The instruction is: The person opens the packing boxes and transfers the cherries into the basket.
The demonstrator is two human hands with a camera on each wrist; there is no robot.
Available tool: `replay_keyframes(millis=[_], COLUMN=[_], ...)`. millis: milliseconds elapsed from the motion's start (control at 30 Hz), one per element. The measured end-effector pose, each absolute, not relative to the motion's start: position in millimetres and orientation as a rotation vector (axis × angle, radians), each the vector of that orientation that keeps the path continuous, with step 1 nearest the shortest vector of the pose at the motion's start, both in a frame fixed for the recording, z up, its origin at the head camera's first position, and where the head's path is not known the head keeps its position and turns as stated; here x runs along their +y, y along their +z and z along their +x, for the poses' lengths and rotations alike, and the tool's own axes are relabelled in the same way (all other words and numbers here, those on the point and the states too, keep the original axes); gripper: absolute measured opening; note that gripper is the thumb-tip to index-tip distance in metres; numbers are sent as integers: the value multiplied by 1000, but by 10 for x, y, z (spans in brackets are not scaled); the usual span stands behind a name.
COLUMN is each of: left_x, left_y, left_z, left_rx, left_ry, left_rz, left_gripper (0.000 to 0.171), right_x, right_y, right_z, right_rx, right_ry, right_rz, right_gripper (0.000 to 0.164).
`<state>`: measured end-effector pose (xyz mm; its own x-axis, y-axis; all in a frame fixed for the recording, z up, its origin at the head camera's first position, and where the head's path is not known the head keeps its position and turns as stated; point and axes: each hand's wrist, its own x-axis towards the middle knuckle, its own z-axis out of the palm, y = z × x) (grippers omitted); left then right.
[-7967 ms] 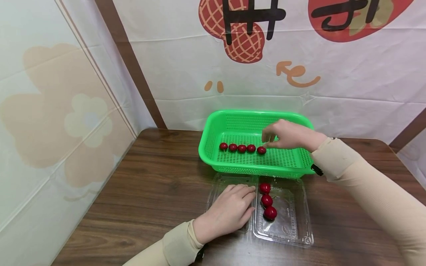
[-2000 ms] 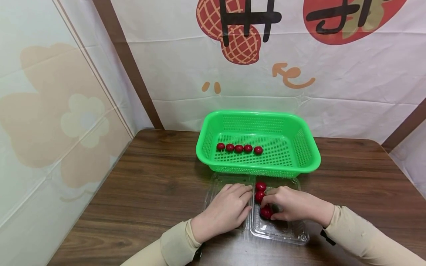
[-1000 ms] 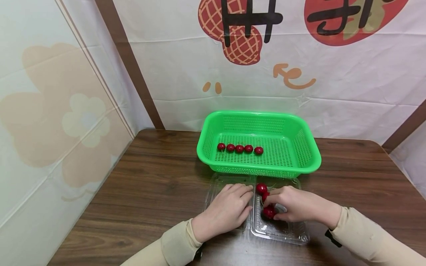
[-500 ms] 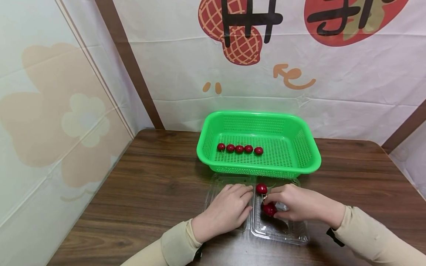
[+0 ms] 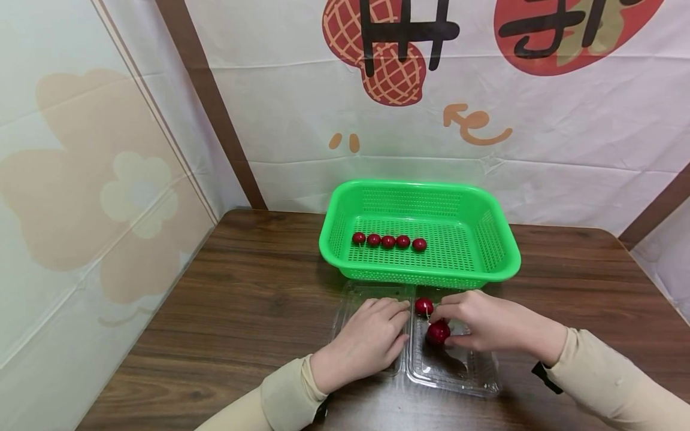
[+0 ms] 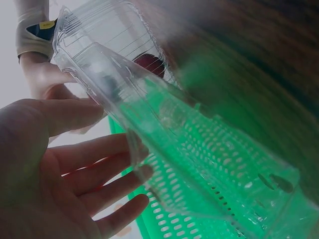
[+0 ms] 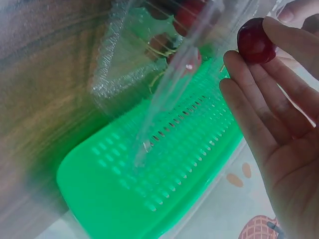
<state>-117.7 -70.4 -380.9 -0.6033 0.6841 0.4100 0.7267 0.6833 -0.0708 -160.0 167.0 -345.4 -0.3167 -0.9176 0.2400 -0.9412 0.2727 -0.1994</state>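
My right hand (image 5: pixel 480 320) pinches a dark red cherry (image 7: pixel 256 41) between thumb and fingertips, over the right half of an opened clear plastic clamshell box (image 5: pixel 447 380). In the head view the held cherry (image 5: pixel 438 332) shows just below the fingers. Another cherry (image 5: pixel 424 306) lies near the far left corner of that half, a thin stem beside it. Further cherries (image 7: pixel 189 17) show through the clear plastic in the right wrist view. My left hand (image 5: pixel 369 338) rests with extended fingers on the box's left half, fingertips at the middle fold; its palm and fingers (image 6: pixel 94 164) hold nothing.
Directly behind the box stands a green plastic basket (image 5: pixel 501 263) with perforated sides. Several cherries (image 5: pixel 388 242) lie in a row on its floor, towards the left. The brown wooden table (image 5: pixel 259 311) ends at a printed cloth backdrop (image 5: pixel 291 108).
My right hand has come from the basket to the box. Lately it took hold of the nearest cherry and shifted slightly away and right with it. The left hand has stayed put.
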Motion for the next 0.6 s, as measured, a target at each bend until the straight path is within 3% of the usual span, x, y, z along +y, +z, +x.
replay_keyframes(millis=[600], left_x=[-693], left_y=[-3806], left_z=[-1181], left_rx=[-2506], left_ry=[-137], left_rz=[-1102], left_gripper=[32], right_x=[1716], right_y=[-3250], right_z=[-1651], right_rx=[-2403], right_ry=[412], right_rz=[1728], right_gripper=[30])
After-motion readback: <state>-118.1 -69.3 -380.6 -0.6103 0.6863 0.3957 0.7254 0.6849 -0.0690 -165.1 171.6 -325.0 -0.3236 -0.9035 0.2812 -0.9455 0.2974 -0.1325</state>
